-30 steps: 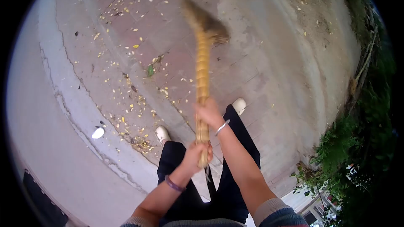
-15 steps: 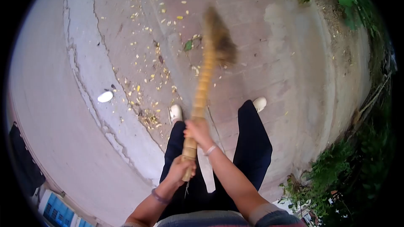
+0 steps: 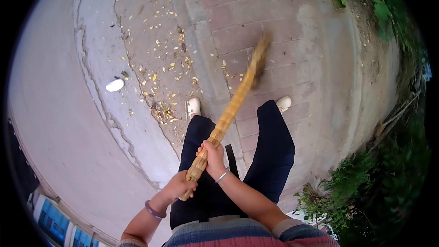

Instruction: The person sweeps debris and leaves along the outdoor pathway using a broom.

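Observation:
A straw broom (image 3: 227, 118) slants up and to the right in front of me, its bristle end blurred over the brick paving. Wrapped round the butt of its bound handle is my left hand (image 3: 179, 185), with a dark bangle on the wrist. Higher on the same handle, my right hand (image 3: 213, 158) is closed, with a silver bangle on that wrist. Yellow fallen leaves (image 3: 163, 112) lie scattered left of the broom, thickest in a small heap by my left shoe (image 3: 194, 106).
A white oval object (image 3: 115, 85) lies on the pale concrete strip (image 3: 98, 75) to the left. Green plants (image 3: 352, 180) and a dry branch (image 3: 395, 114) line the right side. My right shoe (image 3: 284, 104) stands on the paving (image 3: 247, 13). A blue-windowed structure (image 3: 55, 219) shows at lower left.
The broom's bristle end has swung to the right and somewhat nearer, so the handle slants more. Both hands keep their hold; my left hand has shifted left and the right hand slightly lower.

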The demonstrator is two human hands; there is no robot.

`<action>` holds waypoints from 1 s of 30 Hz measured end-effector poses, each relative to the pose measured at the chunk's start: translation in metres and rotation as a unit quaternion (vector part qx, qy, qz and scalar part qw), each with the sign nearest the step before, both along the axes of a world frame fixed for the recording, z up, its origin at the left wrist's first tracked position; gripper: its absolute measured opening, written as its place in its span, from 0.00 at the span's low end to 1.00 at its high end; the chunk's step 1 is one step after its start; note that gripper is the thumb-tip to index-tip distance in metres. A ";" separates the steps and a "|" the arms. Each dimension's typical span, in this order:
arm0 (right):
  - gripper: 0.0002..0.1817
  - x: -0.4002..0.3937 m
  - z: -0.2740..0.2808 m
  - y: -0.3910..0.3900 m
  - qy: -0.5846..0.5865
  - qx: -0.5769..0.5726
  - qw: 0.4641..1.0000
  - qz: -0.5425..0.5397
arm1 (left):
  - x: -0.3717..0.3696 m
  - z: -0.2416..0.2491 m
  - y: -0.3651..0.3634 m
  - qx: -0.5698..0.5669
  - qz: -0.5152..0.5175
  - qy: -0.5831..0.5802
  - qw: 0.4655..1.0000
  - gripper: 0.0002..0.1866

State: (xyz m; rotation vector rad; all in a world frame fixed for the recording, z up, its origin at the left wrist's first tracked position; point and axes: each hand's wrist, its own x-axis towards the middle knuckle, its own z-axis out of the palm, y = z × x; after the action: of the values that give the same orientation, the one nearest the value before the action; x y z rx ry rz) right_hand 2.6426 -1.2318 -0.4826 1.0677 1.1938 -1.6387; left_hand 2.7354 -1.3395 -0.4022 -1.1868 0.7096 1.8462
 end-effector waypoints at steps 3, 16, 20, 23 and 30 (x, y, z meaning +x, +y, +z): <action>0.05 0.043 -0.026 -0.027 -0.063 -0.006 0.998 0.018 | 0.031 -0.003 -0.013 -0.048 0.046 -0.043 0.997 0.11; 0.06 0.052 0.006 -0.055 -0.004 -0.047 0.995 0.091 | 0.069 0.010 -0.029 -0.044 0.023 0.007 0.999 0.13; 0.05 0.060 -0.023 -0.062 -0.093 -0.026 0.994 0.046 | 0.064 -0.004 -0.045 -0.068 -0.001 -0.040 0.997 0.12; 0.07 0.040 -0.017 -0.107 -0.047 -0.096 0.982 0.156 | 0.056 0.010 -0.048 -0.105 0.106 -0.045 0.988 0.13; 0.06 -0.060 0.028 -0.161 0.110 -0.104 0.961 0.229 | -0.027 0.026 -0.078 -0.122 0.164 0.076 0.976 0.12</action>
State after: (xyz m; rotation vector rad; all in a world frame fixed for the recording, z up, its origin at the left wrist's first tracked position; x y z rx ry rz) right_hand 2.5827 -1.3929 -0.4543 0.4383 1.2637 -1.4948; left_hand 2.7086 -1.4172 -0.3759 -1.3962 0.8881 2.1894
